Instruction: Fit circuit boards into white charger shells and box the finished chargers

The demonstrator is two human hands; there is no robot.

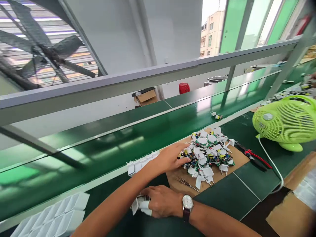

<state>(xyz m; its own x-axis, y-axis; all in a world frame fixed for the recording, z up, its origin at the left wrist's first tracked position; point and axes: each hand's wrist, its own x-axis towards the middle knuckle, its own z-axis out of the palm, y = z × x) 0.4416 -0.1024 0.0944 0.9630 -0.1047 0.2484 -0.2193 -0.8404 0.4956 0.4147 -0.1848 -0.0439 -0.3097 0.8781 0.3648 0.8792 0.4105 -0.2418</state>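
My left hand [171, 157] reaches over the near left side of a heap of small circuit boards with white plug parts [204, 154]. Its thumb and fingers are apart, with the tips at the heap; I see nothing held between them. Below it, my right hand [161, 200], wearing a watch and white finger covers, is closed on a white plastic charger casing [134, 206]. The hand covers much of that casing. Under the heap lies a brown cardboard sheet [240, 158], with tweezers [187, 183] on its near part.
Rows of white casings [51, 217] stand at lower left, and a shorter row [142, 163] lies behind my left forearm. Red-and-black pliers [254, 158] rest right of the heap, near a green fan [283, 120] with a white cord. A green conveyor belt [153, 131] runs behind.
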